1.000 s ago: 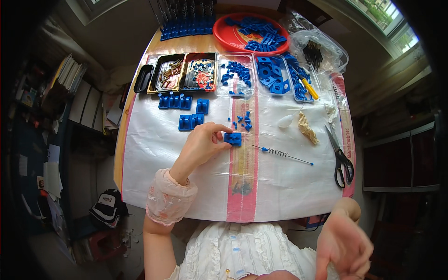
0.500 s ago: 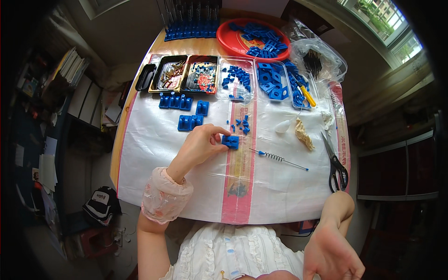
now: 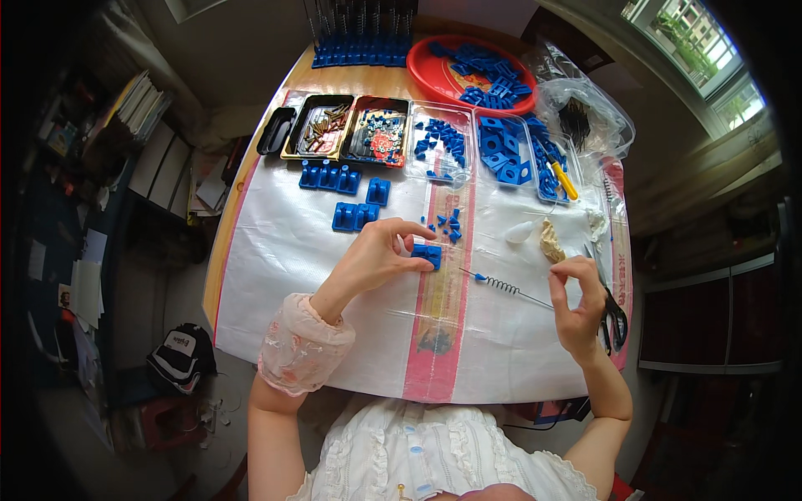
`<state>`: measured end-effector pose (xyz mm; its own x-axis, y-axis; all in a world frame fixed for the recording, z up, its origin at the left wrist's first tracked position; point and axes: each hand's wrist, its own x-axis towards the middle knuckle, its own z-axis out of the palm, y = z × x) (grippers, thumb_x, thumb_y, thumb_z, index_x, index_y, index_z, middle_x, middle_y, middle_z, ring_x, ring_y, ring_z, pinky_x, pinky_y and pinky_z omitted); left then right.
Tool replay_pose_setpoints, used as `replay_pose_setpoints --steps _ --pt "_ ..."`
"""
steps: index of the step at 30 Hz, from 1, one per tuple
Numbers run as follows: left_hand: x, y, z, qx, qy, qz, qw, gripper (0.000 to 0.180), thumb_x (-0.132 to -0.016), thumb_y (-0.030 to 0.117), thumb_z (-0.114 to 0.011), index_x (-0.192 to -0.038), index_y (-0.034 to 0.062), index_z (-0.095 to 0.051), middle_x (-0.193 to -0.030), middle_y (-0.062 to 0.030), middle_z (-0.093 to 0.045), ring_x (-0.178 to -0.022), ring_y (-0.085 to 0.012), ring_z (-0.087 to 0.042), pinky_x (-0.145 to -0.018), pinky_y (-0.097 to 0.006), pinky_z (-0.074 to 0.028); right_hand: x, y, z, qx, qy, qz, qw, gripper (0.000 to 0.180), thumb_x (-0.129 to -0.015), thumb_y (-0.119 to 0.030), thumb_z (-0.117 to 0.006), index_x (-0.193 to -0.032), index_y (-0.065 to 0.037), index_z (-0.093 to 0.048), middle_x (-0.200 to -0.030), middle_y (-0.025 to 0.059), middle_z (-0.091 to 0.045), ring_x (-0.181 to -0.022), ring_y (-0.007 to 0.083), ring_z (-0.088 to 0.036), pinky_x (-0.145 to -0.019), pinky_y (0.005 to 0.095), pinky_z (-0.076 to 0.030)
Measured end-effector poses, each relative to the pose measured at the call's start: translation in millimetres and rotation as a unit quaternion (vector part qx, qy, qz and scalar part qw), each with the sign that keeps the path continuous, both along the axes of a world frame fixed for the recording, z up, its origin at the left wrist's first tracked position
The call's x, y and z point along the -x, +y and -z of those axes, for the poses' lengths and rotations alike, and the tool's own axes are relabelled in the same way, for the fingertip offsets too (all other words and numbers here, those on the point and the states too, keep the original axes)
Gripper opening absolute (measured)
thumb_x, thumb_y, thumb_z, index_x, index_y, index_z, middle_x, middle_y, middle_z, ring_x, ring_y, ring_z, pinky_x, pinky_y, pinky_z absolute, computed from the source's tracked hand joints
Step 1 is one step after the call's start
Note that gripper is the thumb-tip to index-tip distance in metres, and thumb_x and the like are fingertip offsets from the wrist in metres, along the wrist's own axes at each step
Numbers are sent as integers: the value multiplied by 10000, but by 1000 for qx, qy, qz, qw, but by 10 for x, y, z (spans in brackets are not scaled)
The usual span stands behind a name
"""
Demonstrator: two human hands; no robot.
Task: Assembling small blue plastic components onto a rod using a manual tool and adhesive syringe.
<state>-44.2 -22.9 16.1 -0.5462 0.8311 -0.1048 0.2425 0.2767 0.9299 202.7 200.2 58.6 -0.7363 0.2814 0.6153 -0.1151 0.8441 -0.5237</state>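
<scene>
My left hand (image 3: 378, 260) is at a blue plastic block (image 3: 428, 256) on the sheet's printed stripe. Its thumb touches the block's near side, while the forefinger is stretched out above the far side. To the right lies a thin wire with a coiled spring (image 3: 503, 286) and a small blue cone-shaped piece (image 3: 479, 277) near its left end. Over the wire's right end hovers my right hand (image 3: 580, 307), thumb and forefinger curved toward each other with tips slightly apart; that wire end is hidden. Small blue pieces (image 3: 452, 224) lie beyond the block.
Blue blocks (image 3: 330, 177) stand left of centre. Behind them are black trays (image 3: 378, 98) of screws and nuts, clear boxes (image 3: 441, 105) of blue parts, and a red basin (image 3: 420, 73). Scissors (image 3: 616, 321) lie beside my right hand, near crumpled tan material (image 3: 550, 242).
My right hand has come up from the lower right edge to the wire's right end. My left forefinger has stretched out away from the thumb. The view has shifted slightly.
</scene>
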Motion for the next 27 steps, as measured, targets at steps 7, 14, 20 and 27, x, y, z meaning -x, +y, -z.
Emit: replay_pose_setpoints --steps 7,14,20,27 --pt "85 31 344 -41 -56 -6 998 227 -836 67 -876 -1055 30 -828 -839 -48 -771 -713 -65 -646 -657 -223 -532 170 -74 94 12 -88 -17 996 155 -828 59 -730 -931 -52 -696 -741 43 -613 -687 201 -569 -692 345 -427" --pt "66 49 290 -66 -123 -10 990 100 -886 -84 -773 -982 -67 -790 -973 -131 -796 -927 -180 -775 -867 -285 -641 218 328 244 109 -98 99 984 56 -912 -3 -717 -968 -5 -711 -796 47 -692 -660 127 -556 -635 295 -452" --pt "68 43 292 -75 -120 -9 990 97 -880 -85 -776 -974 -65 -790 -973 -120 -792 -922 -175 -775 -859 -277 -638 355 419 325 92 -146 95 980 214 -858 -75 -797 -1047 -20 -712 -957 69 -670 -850 199 -581 -767 345 -482" --pt "59 50 271 -64 -107 -9 992 103 -883 -41 -796 -985 -54 -799 -942 -93 -783 -878 -135 -754 -808 -242 -610 568 389 330 -49 -177 74 980 348 -778 -141 -885 -1068 -32 -727 -1098 86 -632 -1060 284 -537 -930 394 -464"
